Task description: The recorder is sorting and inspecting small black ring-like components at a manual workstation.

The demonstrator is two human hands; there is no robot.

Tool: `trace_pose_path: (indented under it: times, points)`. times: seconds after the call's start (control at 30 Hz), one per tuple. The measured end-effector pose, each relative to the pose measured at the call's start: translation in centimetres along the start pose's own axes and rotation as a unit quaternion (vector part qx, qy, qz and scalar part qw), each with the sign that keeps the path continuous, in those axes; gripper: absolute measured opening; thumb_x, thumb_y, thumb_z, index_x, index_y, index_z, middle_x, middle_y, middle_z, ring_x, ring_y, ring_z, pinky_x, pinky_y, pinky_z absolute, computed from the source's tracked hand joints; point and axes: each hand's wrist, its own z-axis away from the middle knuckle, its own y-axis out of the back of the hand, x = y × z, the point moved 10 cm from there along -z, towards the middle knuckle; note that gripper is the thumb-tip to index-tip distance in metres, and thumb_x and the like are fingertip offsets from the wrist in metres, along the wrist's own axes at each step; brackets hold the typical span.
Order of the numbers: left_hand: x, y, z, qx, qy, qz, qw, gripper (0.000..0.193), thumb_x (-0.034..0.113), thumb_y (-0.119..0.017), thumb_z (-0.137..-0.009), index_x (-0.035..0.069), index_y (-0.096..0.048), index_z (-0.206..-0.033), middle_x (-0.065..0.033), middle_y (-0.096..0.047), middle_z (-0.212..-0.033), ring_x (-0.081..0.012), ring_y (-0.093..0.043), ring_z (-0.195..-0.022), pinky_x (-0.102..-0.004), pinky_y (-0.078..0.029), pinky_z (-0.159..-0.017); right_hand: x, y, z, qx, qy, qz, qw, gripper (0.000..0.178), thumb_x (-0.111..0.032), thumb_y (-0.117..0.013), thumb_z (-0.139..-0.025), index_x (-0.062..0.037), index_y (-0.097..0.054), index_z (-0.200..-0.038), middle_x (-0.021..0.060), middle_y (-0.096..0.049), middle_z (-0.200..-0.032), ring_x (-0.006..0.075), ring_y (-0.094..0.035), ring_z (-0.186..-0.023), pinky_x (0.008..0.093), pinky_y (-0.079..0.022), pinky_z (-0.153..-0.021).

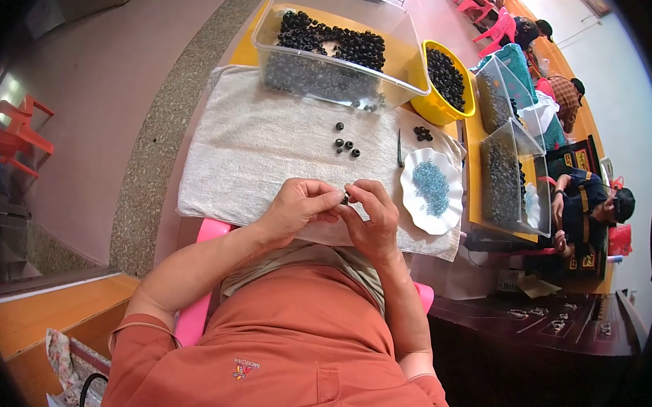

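While the head view looks down on the table (246, 52), the left hand (293, 207) and the right hand (376, 221) meet fingertip to fingertip over its near edge, each grip pinched closed on a small black piece (345, 199). A white towel (258, 151) covers the near part of the table. Toward the right edge, pale blue beads (433, 189) lie in a white scalloped plate (423, 223); beside the plate are a slim dark tool (400, 148) and a cluster of dark pieces (423, 134). Loose black pieces (349, 145) rest between the hands and the far edge, where a clear bin (404, 80) holds many similar ones. Just right of it, toward the far right corner, stands a yellow basin (434, 112) of black pieces.
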Motion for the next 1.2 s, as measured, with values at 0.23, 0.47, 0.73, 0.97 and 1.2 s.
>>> trace_pose_path:
  times: [0.23,0.47,0.73,0.97,1.2]
  points:
    - [-0.2,0.3,-0.1,0.004,-0.009,-0.007,1.000,0.020,0.017,-0.063,-0.094,-0.002,-0.066,-0.102,-0.0066,-0.067,-0.092,-0.0123,-0.065,-0.082,-0.0263,-0.056,-0.075,-0.7,-0.3,-0.2,-0.013,0.026,0.034,0.999,0.034,0.004,-0.074,-0.071,-0.0001,-0.063,-0.102,0.0147,-0.063,-0.095,0.0237,-0.065,-0.072,0.0317,-0.053,-0.062]
    - [-0.2,0.4,-0.1,0.012,-0.011,0.002,1.000,0.019,0.016,-0.063,-0.094,-0.002,-0.066,-0.101,-0.0070,-0.068,-0.091,-0.0127,-0.065,-0.081,-0.0263,-0.056,-0.075,-1.2,-0.5,-0.3,-0.025,0.041,0.052,0.998,0.032,0.004,-0.074,-0.071,0.0000,-0.063,-0.101,0.0143,-0.064,-0.093,0.0240,-0.065,-0.070,0.0321,-0.053,-0.060]
    - [0.2,0.5,-0.1,0.019,-0.013,0.012,1.000,0.020,0.016,-0.064,-0.094,-0.002,-0.065,-0.100,-0.0074,-0.068,-0.090,-0.0128,-0.065,-0.078,-0.0260,-0.054,-0.073,0.0,-0.2,-0.1,0.011,0.002,0.005,1.000,0.033,0.003,-0.077,-0.072,-0.0007,-0.064,-0.102,0.0129,-0.065,-0.092,0.0208,-0.064,-0.073,0.0296,-0.053,-0.063]
    - [0.0,0.6,-0.2,0.018,-0.015,0.017,1.000,0.019,0.017,-0.063,-0.094,0.000,-0.065,-0.101,-0.0061,-0.068,-0.090,-0.0119,-0.065,-0.079,-0.0261,-0.054,-0.073,0.3,-0.2,0.0,0.024,-0.015,-0.010,1.000,0.032,0.002,-0.078,-0.071,0.0002,-0.065,-0.101,0.0133,-0.065,-0.091,0.0203,-0.064,-0.073,0.0295,-0.053,-0.064]
    - [0.5,0.5,-0.1,0.038,-0.024,0.038,0.998,0.019,0.016,-0.066,-0.092,0.001,-0.062,-0.102,-0.0051,-0.065,-0.093,-0.0112,-0.063,-0.080,-0.0263,-0.054,-0.072,0.1,0.2,-0.2,0.031,-0.002,0.001,1.000,0.028,0.004,-0.075,-0.074,0.0014,-0.064,-0.099,0.0140,-0.066,-0.090,0.0226,-0.065,-0.074,0.0298,-0.052,-0.063]
